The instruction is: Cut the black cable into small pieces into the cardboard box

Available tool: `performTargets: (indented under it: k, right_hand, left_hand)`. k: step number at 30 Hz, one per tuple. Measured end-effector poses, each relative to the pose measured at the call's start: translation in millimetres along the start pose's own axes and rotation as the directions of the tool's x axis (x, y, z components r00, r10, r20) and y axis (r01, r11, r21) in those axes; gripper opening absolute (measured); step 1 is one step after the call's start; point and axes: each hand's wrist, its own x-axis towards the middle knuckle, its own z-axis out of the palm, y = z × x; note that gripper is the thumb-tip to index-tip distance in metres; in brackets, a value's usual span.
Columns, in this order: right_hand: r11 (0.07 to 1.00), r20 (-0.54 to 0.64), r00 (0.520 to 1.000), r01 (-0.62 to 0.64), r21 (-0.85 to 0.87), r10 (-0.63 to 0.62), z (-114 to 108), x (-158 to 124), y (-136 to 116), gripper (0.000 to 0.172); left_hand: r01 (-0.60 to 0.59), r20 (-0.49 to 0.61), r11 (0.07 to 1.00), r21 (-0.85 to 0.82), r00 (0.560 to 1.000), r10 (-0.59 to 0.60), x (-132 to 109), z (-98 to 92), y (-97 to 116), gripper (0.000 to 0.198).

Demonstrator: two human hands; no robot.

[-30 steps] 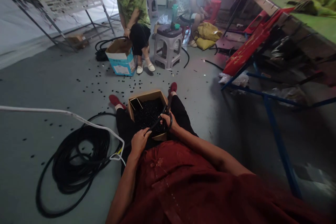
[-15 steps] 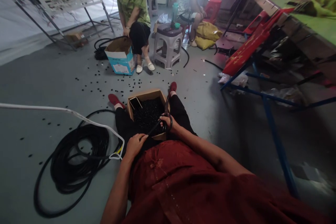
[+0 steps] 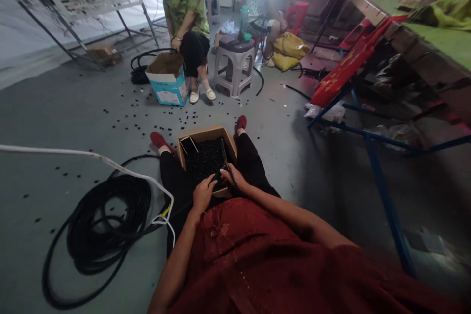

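Observation:
Between my legs stands an open cardboard box (image 3: 231, 141) holding a mass of small black pieces (image 3: 204, 159) and a small open carton (image 3: 189, 145). My right hand (image 3: 235, 178), over the box's near edge, is closed on dark scissors (image 3: 224, 151) with the blades pointing away from me. My left hand (image 3: 203, 195) is closed on a black hose (image 3: 216, 176), close beside my right hand; most of the held length is hidden by my fingers. On the floor to my left lies a big coil of black hose (image 3: 81, 235).
A white cable (image 3: 88, 153) crosses from the left to my left leg. Small black bits lie scattered on the floor. Ahead sit two people, near a blue-white box (image 3: 169, 91) and a grey stool (image 3: 234, 66). A blue-legged table frame (image 3: 384, 201) stands at the right.
My left hand has moved forward and right, up against my right hand. The scissors have tilted to the left, and less hose shows between the hands.

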Motion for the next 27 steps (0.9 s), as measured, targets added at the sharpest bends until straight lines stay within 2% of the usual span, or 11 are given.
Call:
performTargets:
  k: [5,9,13,19,27]
  right_hand:
    - [0.933,0.095,0.993,-0.028,-0.359,0.067,-11.1,-8.3,-5.2,0.032]
    - [0.863,0.128,0.985,-0.033,-0.504,0.112,-8.9,-10.8,-3.0,0.035]
    - [0.84,0.146,0.973,-0.071,-0.538,0.176,-4.2,-3.1,12.9,0.047]
    - [0.805,0.196,0.956,-0.063,-0.59,0.219,-3.6,7.4,30.8,0.066]
    - [0.771,0.304,0.925,0.018,-0.636,0.229,-1.1,5.0,23.8,0.067]
  left_hand:
    - [0.027,-0.089,0.987,0.157,0.996,-0.013,21.1,-16.2,-20.5,0.04]
    - [0.027,-0.092,0.949,0.314,0.996,0.002,28.3,-12.3,-36.5,0.038]
    - [0.099,-0.094,0.9,0.424,0.993,-0.065,18.4,0.7,-49.9,0.038]
    - [0.077,-0.152,0.912,0.403,0.988,-0.017,11.9,5.4,-54.7,0.041]
    - [0.025,-0.175,0.917,0.397,0.983,0.049,9.7,7.9,-57.5,0.042]
